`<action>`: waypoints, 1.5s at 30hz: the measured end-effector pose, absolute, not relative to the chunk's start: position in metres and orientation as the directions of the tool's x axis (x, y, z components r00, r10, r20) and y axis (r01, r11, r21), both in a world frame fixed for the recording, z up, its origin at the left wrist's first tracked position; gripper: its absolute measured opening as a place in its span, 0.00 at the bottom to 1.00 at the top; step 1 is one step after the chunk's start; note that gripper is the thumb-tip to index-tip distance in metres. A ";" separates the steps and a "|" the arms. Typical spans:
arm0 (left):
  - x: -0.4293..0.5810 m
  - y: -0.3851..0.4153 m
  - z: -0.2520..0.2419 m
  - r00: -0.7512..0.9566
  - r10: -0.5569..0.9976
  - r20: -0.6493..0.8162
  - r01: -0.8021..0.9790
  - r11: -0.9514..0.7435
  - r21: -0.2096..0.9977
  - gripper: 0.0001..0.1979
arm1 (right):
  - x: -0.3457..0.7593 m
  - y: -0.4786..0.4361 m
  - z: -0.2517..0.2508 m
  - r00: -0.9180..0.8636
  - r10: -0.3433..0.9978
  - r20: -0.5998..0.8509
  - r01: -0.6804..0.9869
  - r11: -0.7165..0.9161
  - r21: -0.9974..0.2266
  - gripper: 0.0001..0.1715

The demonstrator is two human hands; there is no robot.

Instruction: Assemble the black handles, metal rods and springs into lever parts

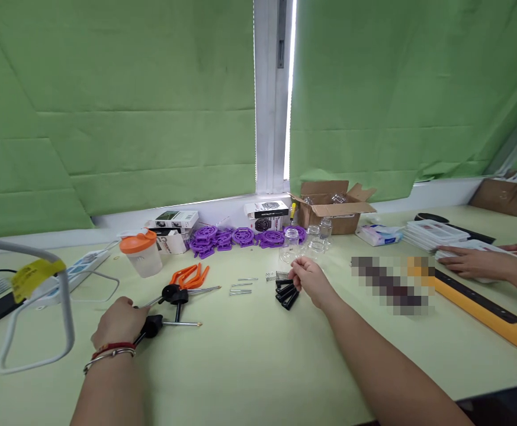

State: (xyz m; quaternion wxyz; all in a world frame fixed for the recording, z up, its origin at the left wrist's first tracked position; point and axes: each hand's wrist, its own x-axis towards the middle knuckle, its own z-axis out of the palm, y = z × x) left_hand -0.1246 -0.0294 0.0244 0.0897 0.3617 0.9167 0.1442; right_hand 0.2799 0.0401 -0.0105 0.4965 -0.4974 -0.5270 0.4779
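My left hand (120, 324) is curled, with most of its fingers hidden, around the near end of a black-and-metal rod assembly (179, 303) with round black knobs and pointed rods. Over the middle of the table, my right hand (308, 280) has thumb and fingertips pinched together; anything between them is too small to make out. Black plastic pieces (287, 294) lie fanned just below its fingertips, and small metal springs (276, 276) are beside them. Several thin metal pins (241, 288) lie between my hands. Orange plastic handles (190, 276) lie behind the rod assembly.
Purple plastic discs (243, 236), glass jars (314, 244) and an open cardboard box (329, 214) line the back. An orange-lidded cup (145, 254) and a power strip (87, 269) stand left. At right, another person's hand (466, 261) rests on white stacked cases (436, 232), beyond a yellow-and-black tool (484, 307).
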 end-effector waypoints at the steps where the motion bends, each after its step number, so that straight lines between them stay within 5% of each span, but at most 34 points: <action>1: -0.125 -0.030 0.025 -0.730 0.683 -0.034 0.639 0.699 0.321 0.27 | 0.281 0.039 -0.010 -0.035 0.998 0.047 0.132 0.051 -0.990 0.11; 7: -0.108 -0.035 0.026 -0.588 0.676 0.445 0.806 0.536 0.251 0.21 | 0.291 0.032 -0.006 -0.255 0.962 0.102 0.533 0.228 -0.815 0.04; 12: -0.061 -0.034 0.026 -0.136 0.654 0.744 0.990 0.059 0.128 0.15 | 0.296 0.030 -0.003 -0.330 0.939 0.102 0.640 0.301 -0.707 0.15; 17: -0.020 -0.031 0.020 0.226 0.698 0.680 0.926 -0.371 0.072 0.10 | 0.294 0.031 -0.008 -0.379 0.920 0.098 0.697 0.354 -0.624 0.18; 21: -0.006 -0.031 0.012 0.339 0.710 0.617 0.850 -0.513 0.123 0.09 | 0.291 0.028 -0.007 -0.394 0.916 0.074 0.717 0.356 -0.599 0.15; 30: 0.008 -0.032 0.003 0.438 0.735 0.518 0.786 -0.592 0.175 0.09 | 0.280 0.019 0.000 -0.491 0.865 -0.106 0.714 0.330 -0.617 0.11; 38: 0.026 -0.040 0.003 0.439 0.834 0.333 0.692 -0.551 0.467 0.24 | 0.233 -0.002 -0.007 -0.478 0.855 0.198 0.384 0.407 -0.829 0.05; 45: 0.041 -0.045 0.011 0.371 0.880 0.295 0.579 -0.468 0.667 0.11 | 0.207 -0.017 -0.018 -0.505 0.820 0.268 0.271 0.446 -0.853 0.08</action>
